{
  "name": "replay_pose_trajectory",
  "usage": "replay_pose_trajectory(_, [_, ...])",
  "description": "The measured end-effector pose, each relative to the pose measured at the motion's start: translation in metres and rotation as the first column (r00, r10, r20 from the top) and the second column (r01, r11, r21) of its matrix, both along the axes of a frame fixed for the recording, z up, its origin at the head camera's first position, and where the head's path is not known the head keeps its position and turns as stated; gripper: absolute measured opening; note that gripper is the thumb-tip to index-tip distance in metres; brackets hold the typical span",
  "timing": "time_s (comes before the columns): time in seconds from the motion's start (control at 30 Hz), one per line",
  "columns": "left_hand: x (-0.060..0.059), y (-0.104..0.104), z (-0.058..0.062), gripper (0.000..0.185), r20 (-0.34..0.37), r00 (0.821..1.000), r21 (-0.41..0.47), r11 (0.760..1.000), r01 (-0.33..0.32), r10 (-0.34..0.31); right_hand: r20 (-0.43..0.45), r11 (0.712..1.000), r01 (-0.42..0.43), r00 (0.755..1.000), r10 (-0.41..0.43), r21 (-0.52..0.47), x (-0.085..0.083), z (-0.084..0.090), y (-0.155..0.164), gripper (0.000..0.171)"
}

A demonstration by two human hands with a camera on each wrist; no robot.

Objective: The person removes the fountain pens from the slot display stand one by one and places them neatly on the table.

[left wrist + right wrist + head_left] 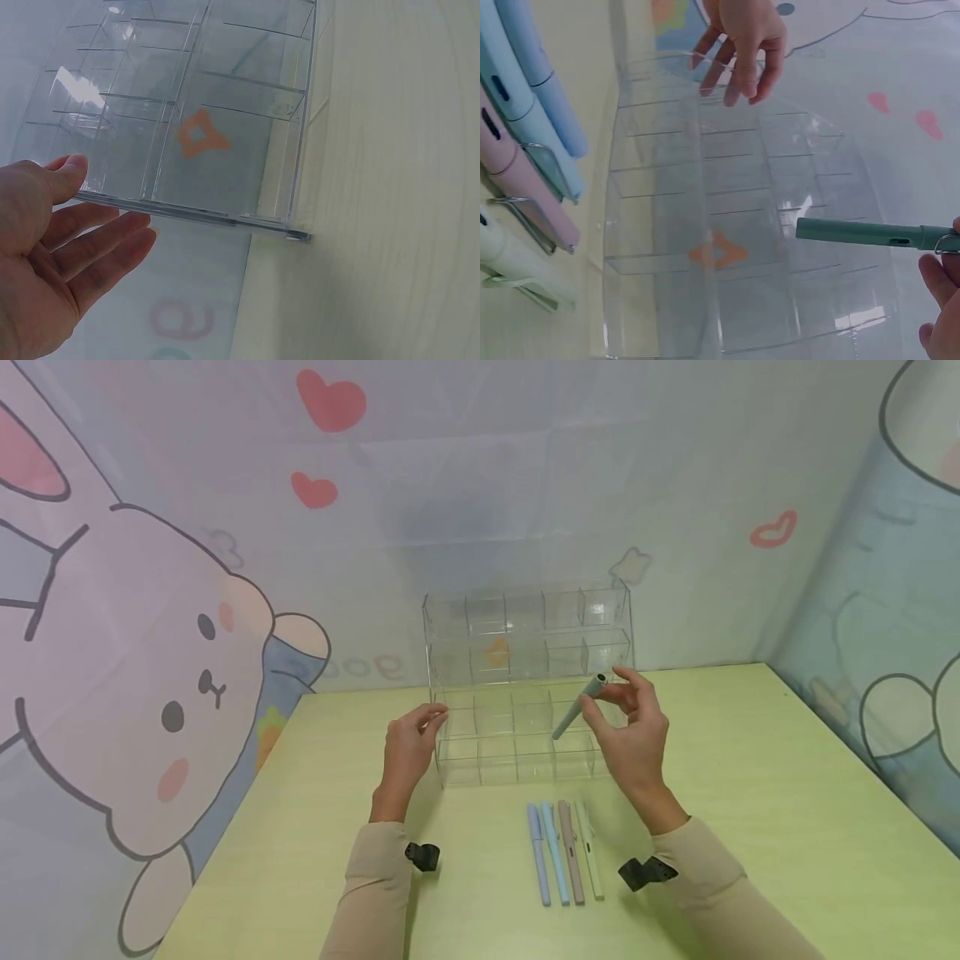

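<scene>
A clear display rack (534, 747) with tiers of small compartments stands upright on the table. My left hand (411, 737) is at its left side; in the left wrist view, the thumb and fingers (112, 259) lie on either side of the rack's side panel (195, 214), holding its edge. Between thumb and fingertips, my right hand (636, 735) pinches a dark green pen (576, 712) near its clip end. That pen slants in front of the rack's right half, its other end pointing down and left. In the right wrist view the green pen (862, 231) shows its clip beside the fingers.
In front of the rack lie several capped pens side by side: a periwinkle pen (538, 856), a light blue pen (556, 856), a mauve pen (572, 856) and a pale green pen (590, 852). A printed cloth backdrop (480, 485) hangs behind the yellowish table (765, 793).
</scene>
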State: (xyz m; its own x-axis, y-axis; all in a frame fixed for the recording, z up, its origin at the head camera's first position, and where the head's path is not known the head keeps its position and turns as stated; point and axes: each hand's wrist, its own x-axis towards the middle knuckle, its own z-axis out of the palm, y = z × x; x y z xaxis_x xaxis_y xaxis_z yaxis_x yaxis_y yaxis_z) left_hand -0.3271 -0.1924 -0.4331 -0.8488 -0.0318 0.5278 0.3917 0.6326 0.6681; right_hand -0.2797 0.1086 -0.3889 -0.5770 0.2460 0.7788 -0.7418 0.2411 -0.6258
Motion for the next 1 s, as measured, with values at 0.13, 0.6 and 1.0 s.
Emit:
replay_pose_trajectory(0.13, [-0.001, 0.000, 0.000, 0.016, -0.005, 1.000, -0.005, 1.000, 0.003, -0.003, -0.059, 0.999, -0.046, 0.997, 0.044, -0.030, 0.003, 0.006, 0.002, 0.050])
replay_pose_trajectory(0.6, [-0.001, 0.000, -0.001, 0.014, -0.023, 1.000, 0.003, 1.000, 0.005, -0.005, -0.156, 0.997, -0.058, 0.986, 0.064, 0.044, 0.006, 0.022, 0.017, 0.049])
replay_pose_trajectory(1.0, [-0.001, 0.000, -0.001, 0.015, -0.015, 1.000, 0.005, 1.000, 0.003, -0.003, -0.151, 0.989, 0.045, 0.988, -0.024, 0.142, 0.011, 0.032, 0.026, 0.042])
